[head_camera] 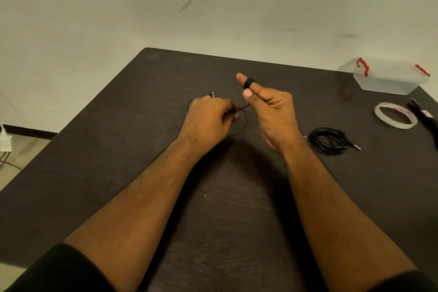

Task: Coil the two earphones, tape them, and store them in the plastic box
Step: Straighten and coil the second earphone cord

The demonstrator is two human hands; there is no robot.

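A thin black earphone cable (245, 123) runs between my two hands over the dark table (225, 208). My left hand (208, 117) pinches the cable, and a metal plug end shows just above its knuckles. My right hand (270, 109) is raised with fingers pointing away; several turns of the cable are wound round its fingertips, and the thumb presses on them. A second black earphone (330, 140) lies in a loose bundle on the table to the right. The clear plastic box (391, 76) with red latches stands at the far right corner, lid on.
A roll of white tape (395, 115) lies flat at the right, near the box. A dark tool with a label (425, 116) lies beside it at the right edge. The table's left edge runs diagonally; a white plug and cables (5, 141) sit on the floor.
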